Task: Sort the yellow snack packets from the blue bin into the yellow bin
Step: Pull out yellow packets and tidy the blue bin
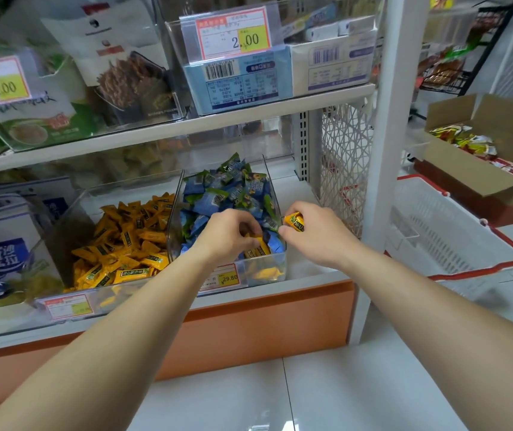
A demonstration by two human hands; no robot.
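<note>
A: Where are the hands?
B: Both are at the near end of the blue bin (276,194). The left hand (230,234) is down inside it. Its grip is curled round a yellow packet (258,247) that lies among the blue packets (217,194).
A: And the other hand?
B: The right hand (314,236) is over the bin's right wall. Its grip pinches a second yellow packet (294,222).
A: Where is the yellow bin (71,219)?
B: Just left of the blue bin, on the same shelf (311,275). It is full of yellow snacks (124,241).
</note>
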